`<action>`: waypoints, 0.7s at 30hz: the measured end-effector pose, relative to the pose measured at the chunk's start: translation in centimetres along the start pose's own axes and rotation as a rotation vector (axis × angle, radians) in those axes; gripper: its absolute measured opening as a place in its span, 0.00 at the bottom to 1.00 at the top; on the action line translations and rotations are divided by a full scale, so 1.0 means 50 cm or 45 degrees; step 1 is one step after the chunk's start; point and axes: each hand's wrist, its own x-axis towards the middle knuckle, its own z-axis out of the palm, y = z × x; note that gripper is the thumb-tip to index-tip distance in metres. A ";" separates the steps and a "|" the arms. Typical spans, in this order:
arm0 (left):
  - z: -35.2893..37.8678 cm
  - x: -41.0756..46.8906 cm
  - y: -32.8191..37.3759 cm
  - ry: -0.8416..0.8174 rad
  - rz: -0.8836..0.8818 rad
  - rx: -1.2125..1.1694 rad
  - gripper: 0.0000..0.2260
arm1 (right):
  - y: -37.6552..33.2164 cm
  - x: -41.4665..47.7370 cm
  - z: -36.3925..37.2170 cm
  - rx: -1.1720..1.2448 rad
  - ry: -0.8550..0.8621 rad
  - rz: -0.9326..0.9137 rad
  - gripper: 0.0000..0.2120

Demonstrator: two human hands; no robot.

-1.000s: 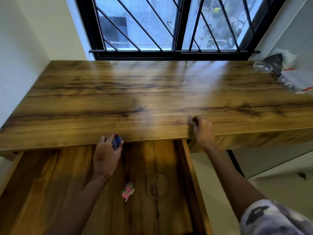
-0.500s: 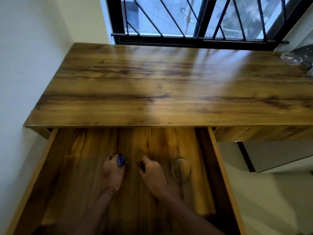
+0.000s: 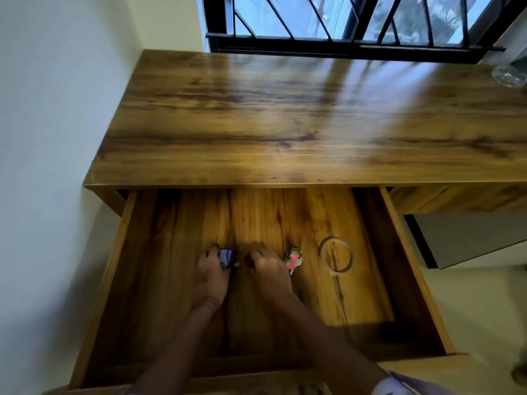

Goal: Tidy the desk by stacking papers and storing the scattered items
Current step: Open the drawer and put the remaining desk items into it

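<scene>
Both my hands are low inside the open wooden drawer (image 3: 399,252). My left hand (image 3: 212,273) is curled around a small blue and white object (image 3: 226,258) near the drawer's floor. My right hand (image 3: 269,270) sits just right of it, fingers closed on a small dark item (image 3: 248,260) that I cannot identify. A pink and green keychain (image 3: 293,259) lies on the drawer floor beside my right hand. Further right lies a clear tape ring (image 3: 336,254).
The wooden desk top (image 3: 285,124) runs under a barred window (image 3: 356,24). A clear glass object (image 3: 509,75) stands at the desk's far right corner. A white wall closes the left side. A grey cabinet (image 3: 470,238) stands right of the drawer.
My right hand has left the desk edge and come down into the drawer beside my left hand. The view has tilted down and left, and the keychain shows again beside my right hand.
</scene>
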 end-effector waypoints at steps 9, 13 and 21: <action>-0.034 -0.082 0.011 0.100 -0.064 0.017 0.30 | -0.026 -0.083 -0.053 -0.055 0.087 0.027 0.15; -0.044 -0.165 0.019 0.174 -0.006 0.022 0.28 | -0.029 -0.156 -0.077 -0.071 0.153 -0.015 0.18; -0.030 -0.355 -0.008 0.064 0.246 0.351 0.27 | 0.016 -0.359 -0.068 -0.230 0.271 -0.003 0.31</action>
